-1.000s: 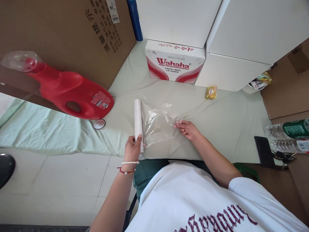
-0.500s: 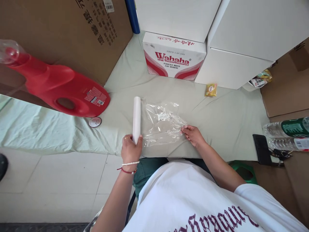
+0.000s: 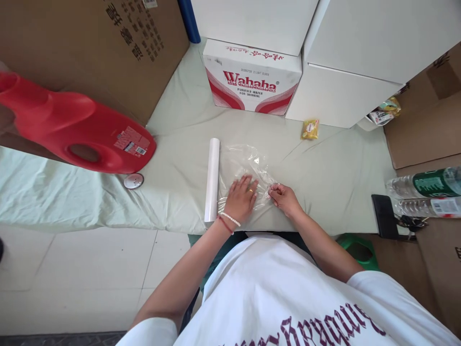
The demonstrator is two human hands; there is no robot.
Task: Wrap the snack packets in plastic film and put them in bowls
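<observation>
A white roll [image 3: 212,180] lies on the cloth-covered table [image 3: 180,187], with a stretch of clear plastic film [image 3: 240,158] drawn out from it to the right. My left hand [image 3: 240,198] rests on this film, palm down with its fingers stretched out, just right of the roll. At the film's gathered right end, my right hand [image 3: 284,198] pinches the plastic between thumb and fingers. Whether the film is a plain sheet or a bag, I cannot tell.
A large red jug [image 3: 82,129] and a small round badge-like disc [image 3: 133,180] are on the left. Behind stand a Wahaba water carton [image 3: 252,86] and a small yellow packet [image 3: 310,129]. Plastic bottles [image 3: 428,185] and a black phone-like object [image 3: 384,216] lie to the right.
My left hand has let go of the roll and moved right, onto the film. The roll has shifted slightly right. My right hand keeps its pinch on the film's end.
</observation>
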